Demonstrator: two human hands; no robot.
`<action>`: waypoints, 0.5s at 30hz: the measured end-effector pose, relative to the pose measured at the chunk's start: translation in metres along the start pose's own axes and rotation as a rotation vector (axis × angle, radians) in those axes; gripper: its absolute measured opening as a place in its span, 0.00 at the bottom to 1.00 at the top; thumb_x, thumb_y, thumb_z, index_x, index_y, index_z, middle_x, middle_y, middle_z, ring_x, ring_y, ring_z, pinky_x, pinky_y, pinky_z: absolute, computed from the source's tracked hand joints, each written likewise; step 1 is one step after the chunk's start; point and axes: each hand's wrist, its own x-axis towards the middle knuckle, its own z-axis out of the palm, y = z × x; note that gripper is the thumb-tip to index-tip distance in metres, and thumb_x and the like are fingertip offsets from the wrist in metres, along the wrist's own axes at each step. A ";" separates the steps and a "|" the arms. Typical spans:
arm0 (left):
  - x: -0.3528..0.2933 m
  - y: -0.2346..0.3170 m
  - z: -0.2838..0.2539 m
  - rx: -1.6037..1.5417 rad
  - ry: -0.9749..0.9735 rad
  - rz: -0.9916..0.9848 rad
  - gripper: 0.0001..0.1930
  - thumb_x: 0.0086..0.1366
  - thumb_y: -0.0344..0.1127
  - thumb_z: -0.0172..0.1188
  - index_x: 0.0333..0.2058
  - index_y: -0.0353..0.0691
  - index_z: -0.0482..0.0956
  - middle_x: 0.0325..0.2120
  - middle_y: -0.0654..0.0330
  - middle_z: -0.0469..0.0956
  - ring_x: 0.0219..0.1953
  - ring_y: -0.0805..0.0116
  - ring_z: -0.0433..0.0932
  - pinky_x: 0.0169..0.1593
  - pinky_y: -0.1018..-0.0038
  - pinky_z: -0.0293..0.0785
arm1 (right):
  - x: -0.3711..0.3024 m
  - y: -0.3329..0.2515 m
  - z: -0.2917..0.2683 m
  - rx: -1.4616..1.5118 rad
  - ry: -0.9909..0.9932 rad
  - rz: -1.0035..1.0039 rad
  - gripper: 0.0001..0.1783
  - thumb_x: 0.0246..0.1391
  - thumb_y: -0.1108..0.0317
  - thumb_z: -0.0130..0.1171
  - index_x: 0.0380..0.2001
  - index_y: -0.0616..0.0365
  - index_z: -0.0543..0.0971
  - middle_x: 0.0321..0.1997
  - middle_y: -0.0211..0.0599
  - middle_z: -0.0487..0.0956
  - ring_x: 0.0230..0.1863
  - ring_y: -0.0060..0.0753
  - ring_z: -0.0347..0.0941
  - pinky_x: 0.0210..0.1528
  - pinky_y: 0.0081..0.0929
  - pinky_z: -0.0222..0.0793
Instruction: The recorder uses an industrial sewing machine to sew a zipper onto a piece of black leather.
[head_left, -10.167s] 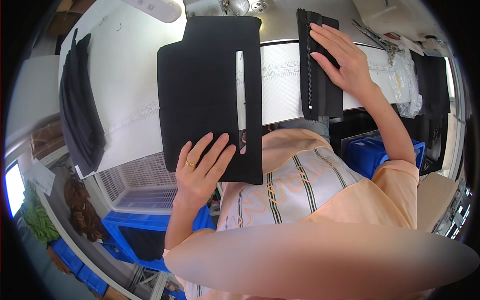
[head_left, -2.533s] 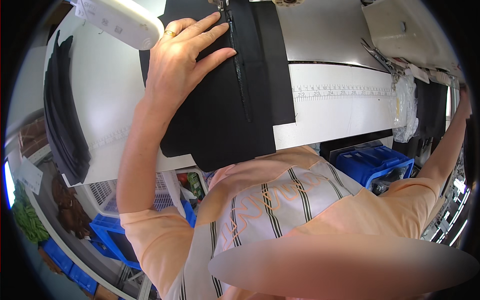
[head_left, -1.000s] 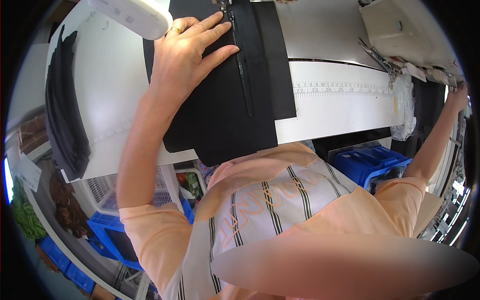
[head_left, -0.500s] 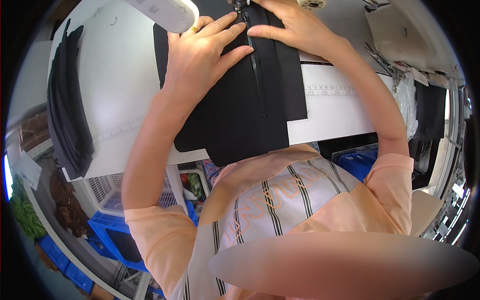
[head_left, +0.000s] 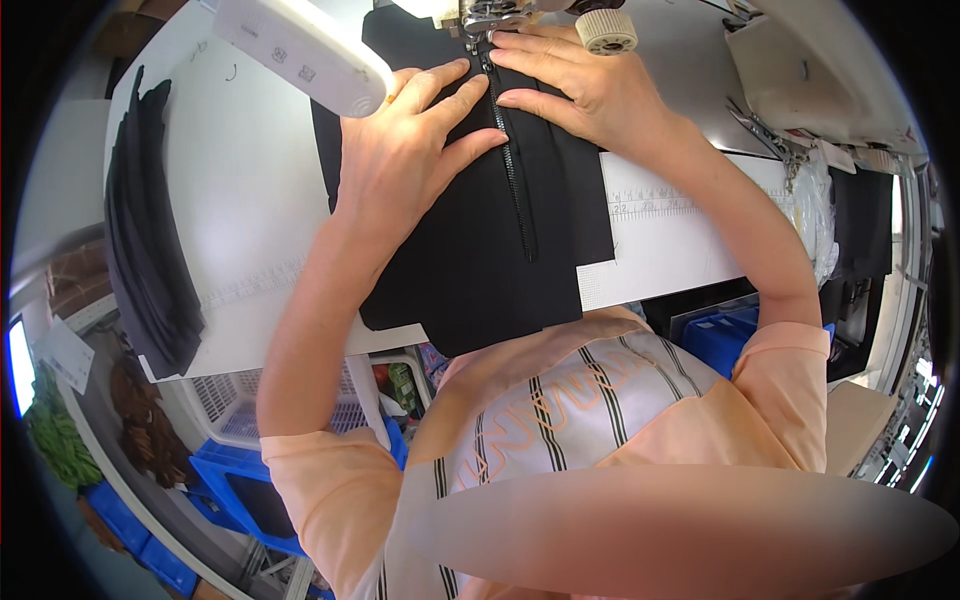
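A black fabric piece (head_left: pixel 450 270) lies on the white table, with a dark metal-toothed zipper (head_left: pixel 512 170) running down it. My left hand (head_left: pixel 405 140) rests flat on the cloth left of the zipper, fingers spread, the thumb tip at the teeth. On the other side, my right hand (head_left: pixel 590 95) lies with its fingers stretched out, fingertips close to the zipper's upper end. Just beyond the fingertips is the presser foot (head_left: pixel 474 44) of a sewing machine (head_left: pixel 495 14). The far end of the zipper runs up to the foot, where details are too small to make out.
A white machine part (head_left: pixel 310 55) overhangs my left fingers. At the left, a stack of black cloth strips (head_left: pixel 150 240) hangs over the table (head_left: pixel 250 210) edge. A ruler strip (head_left: pixel 660 203) crosses the tabletop. Scissors (head_left: pixel 755 125) lie right; a white basket (head_left: pixel 225 405) stands below.
The whole view has shifted, so everything sits lower in the picture and more of the sewing machine shows. Both hands keep nearly the same places on the cloth.
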 end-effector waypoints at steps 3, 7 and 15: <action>0.002 -0.001 -0.001 -0.002 -0.009 0.017 0.21 0.51 0.46 0.71 0.42 0.43 0.84 0.45 0.65 0.81 0.43 0.66 0.78 0.42 0.69 0.74 | -0.002 0.003 0.008 -0.009 0.105 -0.046 0.21 0.53 0.50 0.63 0.44 0.50 0.83 0.40 0.32 0.83 0.45 0.35 0.78 0.47 0.30 0.74; 0.005 -0.002 0.001 -0.021 -0.003 0.012 0.21 0.51 0.45 0.71 0.42 0.42 0.84 0.45 0.63 0.80 0.44 0.65 0.78 0.43 0.69 0.74 | 0.003 0.002 0.002 0.044 0.048 0.012 0.21 0.53 0.51 0.63 0.44 0.52 0.82 0.41 0.33 0.83 0.45 0.35 0.78 0.46 0.29 0.74; 0.003 0.004 0.002 0.010 0.006 0.010 0.20 0.50 0.43 0.72 0.41 0.41 0.84 0.45 0.62 0.80 0.43 0.62 0.78 0.41 0.69 0.75 | -0.004 0.003 0.006 -0.006 0.103 -0.045 0.19 0.56 0.52 0.60 0.43 0.52 0.83 0.45 0.32 0.83 0.50 0.34 0.78 0.47 0.29 0.76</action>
